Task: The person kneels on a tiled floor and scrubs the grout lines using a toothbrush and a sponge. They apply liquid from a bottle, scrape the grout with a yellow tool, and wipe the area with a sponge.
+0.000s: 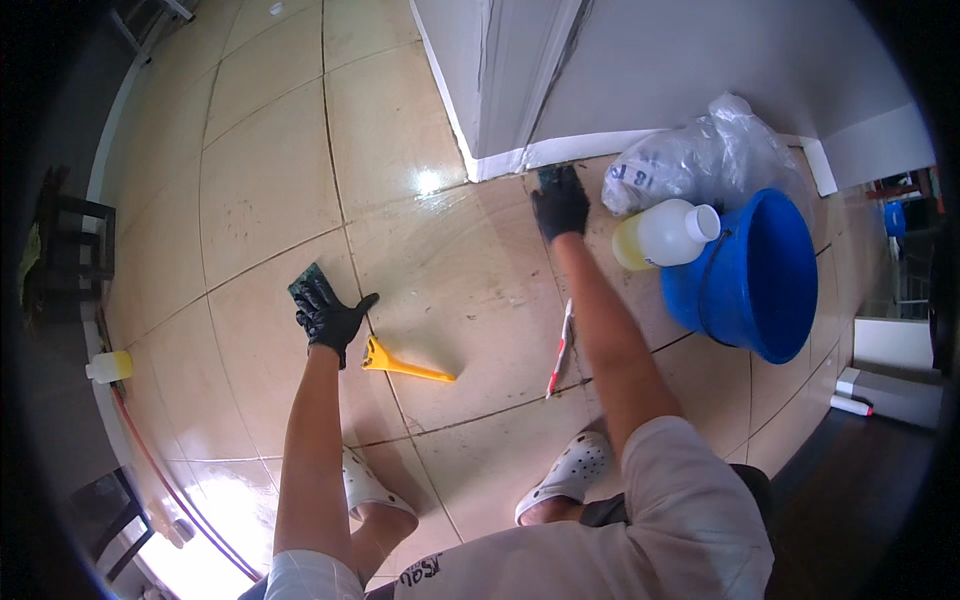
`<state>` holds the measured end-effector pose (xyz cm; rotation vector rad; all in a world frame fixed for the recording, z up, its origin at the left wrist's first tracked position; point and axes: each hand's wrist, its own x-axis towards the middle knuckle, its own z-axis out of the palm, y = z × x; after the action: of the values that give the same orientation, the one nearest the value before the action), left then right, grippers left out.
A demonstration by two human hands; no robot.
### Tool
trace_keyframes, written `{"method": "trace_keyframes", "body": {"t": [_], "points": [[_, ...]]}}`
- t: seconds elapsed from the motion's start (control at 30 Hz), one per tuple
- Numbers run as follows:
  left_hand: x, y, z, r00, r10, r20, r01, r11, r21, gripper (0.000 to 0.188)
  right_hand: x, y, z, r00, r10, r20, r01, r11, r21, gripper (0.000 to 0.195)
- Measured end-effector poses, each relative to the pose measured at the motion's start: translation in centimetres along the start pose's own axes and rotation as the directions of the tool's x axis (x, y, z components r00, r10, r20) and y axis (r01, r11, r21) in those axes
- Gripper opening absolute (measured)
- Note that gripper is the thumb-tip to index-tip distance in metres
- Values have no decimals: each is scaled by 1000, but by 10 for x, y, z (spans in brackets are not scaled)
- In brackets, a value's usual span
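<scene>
My left hand (328, 315), in a black glove, is on the tiled floor with its thumb spread. Its fingers lie over a dark green scouring pad (303, 277). A yellow scraper (409, 367) lies just below that hand. Farther out, my gloved right hand (562, 206) presses another green scouring pad (551, 175) to the floor beside the white baseboard (570, 148); its fingers cover most of that pad. A red-and-white toothbrush (559, 351) rests near a grout line, left of my right forearm.
Right of my right arm stand a translucent bottle (660, 236) of yellow liquid, a blue bucket (690, 289) and a clear plastic bag (697, 161). A wall corner (472, 169) juts in ahead. At far left are another bottle (112, 366) and a red hose (161, 480).
</scene>
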<state>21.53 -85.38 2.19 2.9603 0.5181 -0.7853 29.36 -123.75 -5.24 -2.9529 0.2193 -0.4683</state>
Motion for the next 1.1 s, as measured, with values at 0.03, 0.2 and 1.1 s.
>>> {"method": "trace_keyframes", "body": {"t": [0.03,0.2,1.1], "points": [[0,4,-2,1000,-1,-1,1,1000,7,121,-1,-14,10,995,95,-43,-96,995,-23,52],[8,-7,7,997,82,2,-82,994,78,122,-29,-133,11,918,-394,38,351,856,378,42],[9,-12,4,992,108,66,-114,989,93,127,19,-78,-11,856,-2,517,-64,992,109,29]]}}
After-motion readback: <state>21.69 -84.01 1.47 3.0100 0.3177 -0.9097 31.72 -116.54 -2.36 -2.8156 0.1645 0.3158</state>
